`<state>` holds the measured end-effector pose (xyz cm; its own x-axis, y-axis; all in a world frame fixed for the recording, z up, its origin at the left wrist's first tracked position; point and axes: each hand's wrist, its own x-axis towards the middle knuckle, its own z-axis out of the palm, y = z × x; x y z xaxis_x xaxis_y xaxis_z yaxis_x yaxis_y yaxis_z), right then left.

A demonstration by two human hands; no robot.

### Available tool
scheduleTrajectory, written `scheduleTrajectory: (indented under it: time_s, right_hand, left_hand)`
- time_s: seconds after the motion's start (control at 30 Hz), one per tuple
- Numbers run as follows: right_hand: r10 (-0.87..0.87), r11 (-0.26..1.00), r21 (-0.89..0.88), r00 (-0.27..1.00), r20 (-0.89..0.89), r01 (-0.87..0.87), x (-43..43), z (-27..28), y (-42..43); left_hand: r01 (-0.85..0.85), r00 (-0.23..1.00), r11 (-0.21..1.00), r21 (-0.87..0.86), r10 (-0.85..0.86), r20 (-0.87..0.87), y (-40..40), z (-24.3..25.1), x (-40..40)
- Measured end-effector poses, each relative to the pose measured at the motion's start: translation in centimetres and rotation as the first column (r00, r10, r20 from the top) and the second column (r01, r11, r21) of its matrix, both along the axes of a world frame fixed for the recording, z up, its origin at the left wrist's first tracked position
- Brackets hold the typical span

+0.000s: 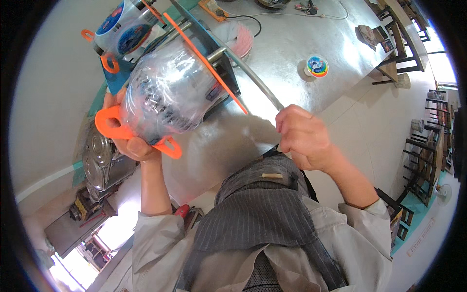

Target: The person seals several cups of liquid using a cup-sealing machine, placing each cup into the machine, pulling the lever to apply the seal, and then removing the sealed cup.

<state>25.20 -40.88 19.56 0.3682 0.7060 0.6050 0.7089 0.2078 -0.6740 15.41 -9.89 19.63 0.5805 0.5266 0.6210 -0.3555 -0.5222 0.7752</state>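
Note:
My left hand (133, 148) grips the lower end of a large clear plastic-covered object (168, 87), close to one of its orange loop-shaped tabs (109, 122). Shiny, crinkled plastic hides most of what is inside. A thin orange strip (208, 64) crosses its far side. My right hand (303, 137) is closed around the near end of a grey metal bar (255, 75). That bar slopes away towards a dark blue frame (197, 25) beside the clear object. Whether bar and frame are joined is hard to tell.
Both hands work above a metal tabletop (281, 40). On it stand a small cup with a colourful lid (316, 66) and a pink-and-clear plastic bundle (240, 38). A black plug and cable (220, 13) lie behind. Wooden stools (425, 153) stand at the right.

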Motion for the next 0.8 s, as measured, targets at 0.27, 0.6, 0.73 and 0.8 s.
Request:
scheduleTrajectory:
  time_s: [0.27,0.6,0.73,0.8]
  right_hand:
    - [-0.036,0.999,0.03,0.998,0.06,0.034,-0.3,-7.8,-0.1]
    - [-0.059,0.998,0.023,0.996,0.061,0.058,-0.9,-7.8,-0.4]
    - [-0.059,0.996,0.071,0.996,0.073,0.054,-1.0,-6.8,0.0]
    - [-0.081,0.993,0.081,0.996,-0.038,0.084,-1.2,-5.0,0.1]
  left_hand:
    - [0.125,0.992,0.964,-0.236,-0.121,0.032,1.8,-0.9,-0.9]
    - [0.059,0.998,0.987,-0.148,-0.058,0.013,1.3,-0.7,-1.0]
    - [0.098,0.995,0.989,-0.11,-0.095,0.028,1.9,-1.3,-0.5]
    - [0.132,0.991,0.984,-0.117,-0.128,0.046,2.2,-1.6,-0.2]
